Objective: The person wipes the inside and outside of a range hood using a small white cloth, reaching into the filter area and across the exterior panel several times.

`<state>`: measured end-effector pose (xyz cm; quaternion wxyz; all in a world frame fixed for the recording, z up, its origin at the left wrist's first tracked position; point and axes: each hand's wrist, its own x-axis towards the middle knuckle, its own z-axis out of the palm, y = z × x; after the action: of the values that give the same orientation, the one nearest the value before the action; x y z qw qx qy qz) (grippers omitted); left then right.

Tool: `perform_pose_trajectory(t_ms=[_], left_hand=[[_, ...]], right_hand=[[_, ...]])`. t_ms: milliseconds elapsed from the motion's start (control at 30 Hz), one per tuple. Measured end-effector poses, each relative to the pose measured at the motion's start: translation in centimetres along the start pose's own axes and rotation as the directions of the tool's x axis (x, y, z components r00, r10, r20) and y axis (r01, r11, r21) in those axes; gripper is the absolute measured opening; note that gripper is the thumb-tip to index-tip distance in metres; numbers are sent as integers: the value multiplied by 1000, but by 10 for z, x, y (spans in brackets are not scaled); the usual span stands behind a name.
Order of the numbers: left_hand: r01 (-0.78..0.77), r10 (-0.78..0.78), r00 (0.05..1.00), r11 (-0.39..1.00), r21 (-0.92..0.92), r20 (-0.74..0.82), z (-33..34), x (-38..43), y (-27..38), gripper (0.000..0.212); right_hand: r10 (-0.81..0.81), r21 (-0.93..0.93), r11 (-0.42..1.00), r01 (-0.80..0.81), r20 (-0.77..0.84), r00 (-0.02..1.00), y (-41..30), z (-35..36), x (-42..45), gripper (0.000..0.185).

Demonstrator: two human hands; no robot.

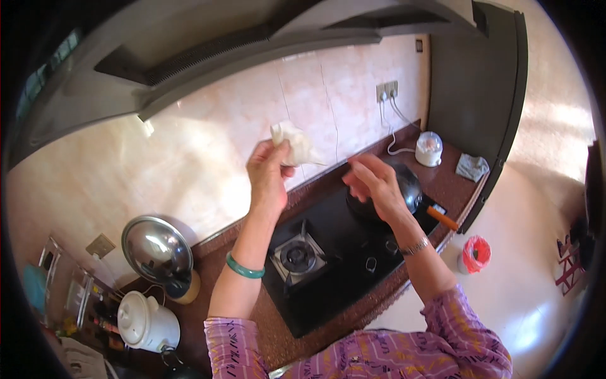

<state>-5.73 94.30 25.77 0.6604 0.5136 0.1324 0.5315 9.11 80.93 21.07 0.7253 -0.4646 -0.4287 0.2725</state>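
My left hand (270, 166) pinches a crumpled whitish sheet (296, 144) between thumb and fingers, raised in front of the tiled wall. Whether the sheet is paper, film or thin cloth cannot be told. To its right, my right hand (371, 182) hangs in the air with bent fingers, blurred, and nothing shows in it. Partly behind that hand, a dark wok (409, 184) with a wooden handle (441, 217) sits on the right side of a black gas hob (326, 293). The hob's left burner (297, 255) is bare, and no flame shows there.
A range hood (227, 61) overhangs the hob. At left are a metal lid (158, 248) against the wall and a white electric pot (147, 322). A small white appliance (429, 150) and a folded cloth (472, 167) lie right. A lined bin (475, 256) is on the floor.
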Motion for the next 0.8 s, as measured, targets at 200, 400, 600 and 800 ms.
perform_pose_trajectory(t_ms=[200, 400, 600, 800], left_hand=[[-365, 374, 925, 925, 106, -70, 39, 61, 74, 15], [-549, 564, 818, 824, 138, -113, 75, 129, 99, 15], [-745, 743, 658, 619, 248, 124, 138, 171, 87, 19], [-742, 715, 667, 612, 276, 208, 153, 156, 77, 18]], right_hand=[[125, -111, 986, -125, -13, 992, 26, -54, -43, 24], [249, -135, 954, -269, -148, 957, 52, -105, -89, 23], [284, -78, 932, -353, -444, 850, 82, -216, -141, 18], [346, 80, 915, -396, -658, 669, 110, -309, -189, 16]])
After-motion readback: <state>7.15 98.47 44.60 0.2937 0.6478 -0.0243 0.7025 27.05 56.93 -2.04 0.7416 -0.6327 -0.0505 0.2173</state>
